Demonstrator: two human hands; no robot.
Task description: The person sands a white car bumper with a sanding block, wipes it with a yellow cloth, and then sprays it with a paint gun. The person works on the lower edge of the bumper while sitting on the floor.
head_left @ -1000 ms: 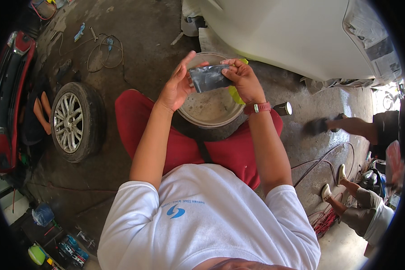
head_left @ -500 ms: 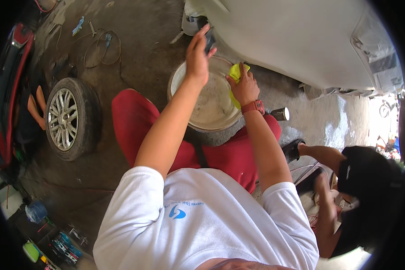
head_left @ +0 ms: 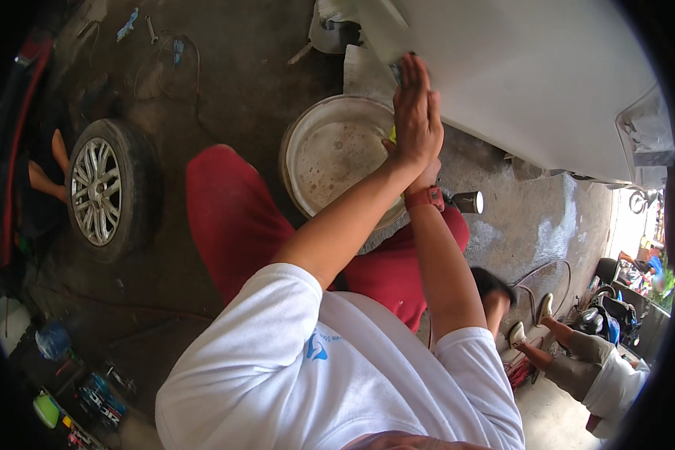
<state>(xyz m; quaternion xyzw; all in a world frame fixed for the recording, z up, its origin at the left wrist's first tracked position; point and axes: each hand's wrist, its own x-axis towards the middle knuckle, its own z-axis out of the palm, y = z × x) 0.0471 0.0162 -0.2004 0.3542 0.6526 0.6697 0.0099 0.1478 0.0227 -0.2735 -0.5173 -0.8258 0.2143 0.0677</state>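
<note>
Room over basin (head_left: 334,150); panel (pale) (head_left: 517,82) blocks ahead.

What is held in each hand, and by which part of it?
The left hand lies flat over a dark piece, whose edge alone shows; the right hand, mostly hidden, is at a yellow piece. Neither hold can be told.

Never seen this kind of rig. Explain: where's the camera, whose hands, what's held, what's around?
No robot: a person's two bare hands, seen by the left of two fisheye head cameras looking down, so straight edges bend. The left hand is extended across a pale vehicle panel; a dark sliver shows at its fingertips, its grip unclear. The right hand, with a red wristwatch, is mostly hidden behind it; yellow-green material peeks out, but whether held is unclear. A round basin sits before the person. On the floor: a wrench and a spoked wheel.
</note>
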